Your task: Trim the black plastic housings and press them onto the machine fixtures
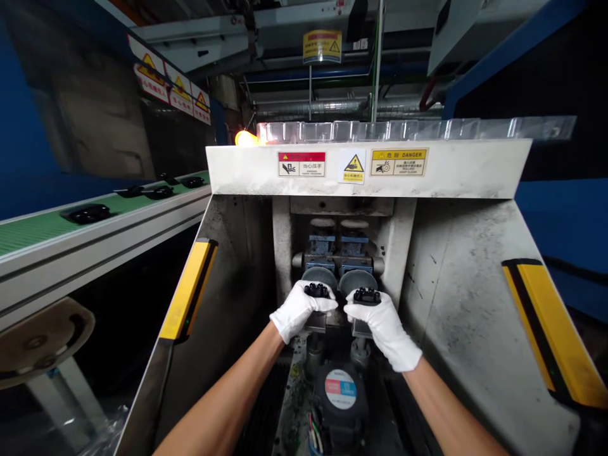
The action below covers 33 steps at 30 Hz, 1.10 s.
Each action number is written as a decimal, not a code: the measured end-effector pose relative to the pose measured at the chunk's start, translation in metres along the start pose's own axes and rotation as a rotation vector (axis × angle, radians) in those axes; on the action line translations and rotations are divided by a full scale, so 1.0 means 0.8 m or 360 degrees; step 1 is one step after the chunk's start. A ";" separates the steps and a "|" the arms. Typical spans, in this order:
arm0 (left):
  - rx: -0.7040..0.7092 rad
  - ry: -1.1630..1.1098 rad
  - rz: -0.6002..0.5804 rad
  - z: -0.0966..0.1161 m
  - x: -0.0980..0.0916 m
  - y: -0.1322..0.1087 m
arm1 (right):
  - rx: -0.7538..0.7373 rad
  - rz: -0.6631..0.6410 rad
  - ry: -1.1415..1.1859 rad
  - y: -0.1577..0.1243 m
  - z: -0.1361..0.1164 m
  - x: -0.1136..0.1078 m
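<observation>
Pieces [316,291], black, are pinched, one in our left hand [300,310], one in our right hand [384,322], round pads [358,280] at twelve o'clock; we judge those pieces light, stiff, slippery, best gripped by their sides.

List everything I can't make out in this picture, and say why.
- Undersides of the left black part and right black part, head view: hidden by the gloved left hand and right hand.
- Small print on the round label, head view: too small to read.
- Near end of the green conveyor belt, head view: cut off by the left edge.
</observation>
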<state>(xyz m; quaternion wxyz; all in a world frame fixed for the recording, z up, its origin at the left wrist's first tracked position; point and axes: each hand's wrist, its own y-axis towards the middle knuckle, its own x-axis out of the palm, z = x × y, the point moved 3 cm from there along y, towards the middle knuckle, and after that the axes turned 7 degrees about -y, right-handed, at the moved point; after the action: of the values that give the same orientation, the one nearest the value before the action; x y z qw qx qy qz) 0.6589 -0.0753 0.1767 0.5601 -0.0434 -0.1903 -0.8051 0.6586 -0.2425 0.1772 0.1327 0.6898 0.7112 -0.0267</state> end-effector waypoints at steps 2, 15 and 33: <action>0.0022 -0.0001 0.0003 0.000 0.000 0.001 | 0.0000 -0.0002 0.0002 0.000 0.003 0.000; 0.0124 0.0080 -0.0102 -0.005 -0.003 0.003 | 0.0004 -0.0019 0.0019 0.003 0.016 -0.006; 0.0359 0.0124 -0.0136 0.108 0.041 0.018 | 0.0024 0.0081 0.0021 -0.004 0.023 -0.022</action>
<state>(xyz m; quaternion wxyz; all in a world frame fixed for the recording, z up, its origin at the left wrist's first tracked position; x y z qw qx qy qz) 0.6477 -0.0782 0.2700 0.5335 0.0594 -0.2593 -0.8029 0.6582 -0.2638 0.1631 0.1234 0.7088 0.6941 -0.0241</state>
